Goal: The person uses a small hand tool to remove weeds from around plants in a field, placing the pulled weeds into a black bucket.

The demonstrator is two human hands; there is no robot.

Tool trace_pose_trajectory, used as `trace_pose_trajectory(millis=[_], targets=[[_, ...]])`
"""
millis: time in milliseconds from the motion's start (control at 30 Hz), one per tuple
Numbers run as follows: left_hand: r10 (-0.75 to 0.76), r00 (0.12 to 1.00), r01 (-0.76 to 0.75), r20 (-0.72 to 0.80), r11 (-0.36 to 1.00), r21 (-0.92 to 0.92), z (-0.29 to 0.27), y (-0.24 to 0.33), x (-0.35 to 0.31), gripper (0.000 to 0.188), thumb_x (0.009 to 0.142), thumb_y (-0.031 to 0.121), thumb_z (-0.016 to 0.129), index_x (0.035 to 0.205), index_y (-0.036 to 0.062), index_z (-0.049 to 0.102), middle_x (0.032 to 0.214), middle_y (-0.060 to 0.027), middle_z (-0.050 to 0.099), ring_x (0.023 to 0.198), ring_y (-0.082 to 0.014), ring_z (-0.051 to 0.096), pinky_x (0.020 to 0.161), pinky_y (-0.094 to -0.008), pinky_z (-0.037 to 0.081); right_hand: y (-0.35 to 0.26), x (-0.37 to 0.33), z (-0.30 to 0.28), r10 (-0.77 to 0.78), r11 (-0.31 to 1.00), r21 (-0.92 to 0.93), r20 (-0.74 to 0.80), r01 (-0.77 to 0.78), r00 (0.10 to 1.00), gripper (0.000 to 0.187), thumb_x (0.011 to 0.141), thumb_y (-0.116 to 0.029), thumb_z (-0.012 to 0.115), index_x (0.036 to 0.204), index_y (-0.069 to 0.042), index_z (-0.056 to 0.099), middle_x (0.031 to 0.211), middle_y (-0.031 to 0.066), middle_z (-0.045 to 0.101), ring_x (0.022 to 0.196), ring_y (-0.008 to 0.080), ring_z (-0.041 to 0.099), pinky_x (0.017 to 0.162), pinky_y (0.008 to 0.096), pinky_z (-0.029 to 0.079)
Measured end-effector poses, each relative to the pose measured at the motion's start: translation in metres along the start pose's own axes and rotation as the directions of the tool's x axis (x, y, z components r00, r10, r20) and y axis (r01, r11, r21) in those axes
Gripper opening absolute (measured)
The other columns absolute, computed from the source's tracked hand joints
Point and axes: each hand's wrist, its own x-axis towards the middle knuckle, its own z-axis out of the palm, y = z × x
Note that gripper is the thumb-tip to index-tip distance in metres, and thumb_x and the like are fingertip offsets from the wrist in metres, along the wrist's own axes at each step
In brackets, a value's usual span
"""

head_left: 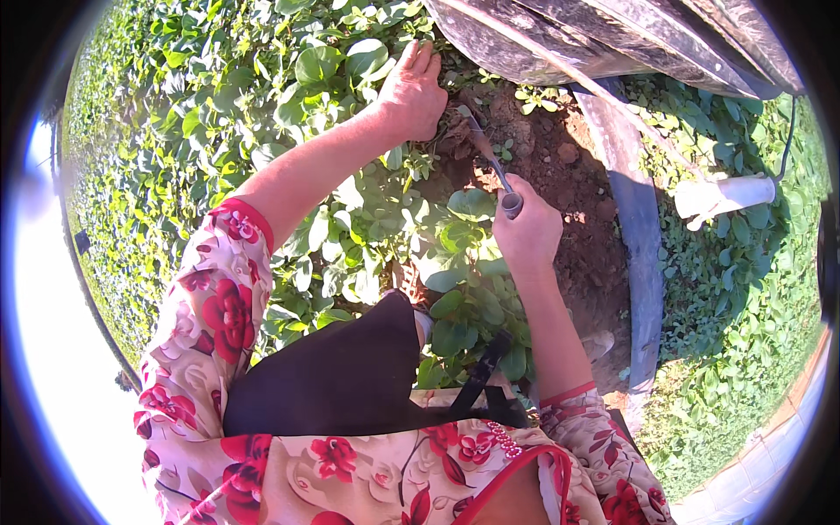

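My left hand (414,98) reaches forward into the low green leaves (366,58) at the edge of the bare soil. Its fingers are stretched out and a little apart; their tips lie among the leaves, and the palm side is hidden. My right hand (529,229) is wrapped round the grey metal handle of a small digging tool, like a hand trowel (483,144). The handle's round hollow end shows above my fist. Its narrow, soil-stained blade slants forward and left to the loose brown soil (560,162), just right of my left hand.
A dark, dirty sheet (604,39) hangs over the far right, with a thin pole (560,52) across it. A grey strip (643,262) borders the soil. Beyond it a white tube (726,198) lies over plants. Leafy plants (472,306) stand near my knee (341,372).
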Motion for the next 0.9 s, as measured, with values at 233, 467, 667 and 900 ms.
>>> trace_pose_trajectory(millis=[233,467,667,900], targets=[[-0.029,0.989,-0.025,-0.142,0.932,-0.363,0.039,-0.014,0.004,0.024,0.073,0.018,0.063,0.091,0.0036,0.07,0.099,-0.0182,0.058,0.101,-0.0323,0.056,0.107,-0.0509,0.029,-0.024,0.019,0.003,0.095,0.986,-0.137,0.024,-0.091,0.995,0.031,0.081,-0.016,0.058,0.111,-0.014,0.066,0.084,0.0135,0.069,0.078,0.0342,0.066,0.072,0.0441,0.052],[-0.122,0.974,0.01,-0.189,0.861,-0.508,0.05,0.0,-0.01,0.023,0.073,0.014,0.061,0.094,0.0053,0.061,0.099,-0.0143,0.055,0.101,-0.0311,0.055,0.092,-0.0489,0.042,-0.003,0.012,0.021,0.003,0.996,0.084,-0.136,0.008,0.991,0.025,0.08,-0.01,0.07,0.105,-0.006,0.07,0.072,0.0098,0.068,0.062,0.0153,0.066,0.063,0.0291,0.051],[-0.058,0.95,-0.088,-0.306,0.892,-0.444,0.044,-0.002,-0.007,0.021,0.071,0.012,0.061,0.092,0.0072,0.06,0.094,-0.0118,0.058,0.095,-0.0285,0.059,0.089,-0.0459,0.044,-0.001,0.05,0.049,-0.077,0.935,0.317,-0.259,0.16,0.963,0.021,0.08,-0.009,0.069,0.1,-0.003,0.07,0.073,0.0091,0.069,0.062,0.0133,0.066,0.062,0.0264,0.05],[-0.041,0.964,-0.122,-0.261,0.808,-0.576,0.052,-0.019,-0.016,0.034,0.065,0.009,0.067,0.098,0.0069,0.06,0.092,-0.0105,0.06,0.095,-0.0284,0.062,0.082,-0.0407,0.05,-0.05,0.107,0.045,-0.306,0.952,-0.021,-0.064,0.305,0.95,0.021,0.083,-0.016,0.056,0.098,-0.009,0.07,0.074,0.0177,0.066,0.071,0.0357,0.066,0.064,0.0409,0.054]])
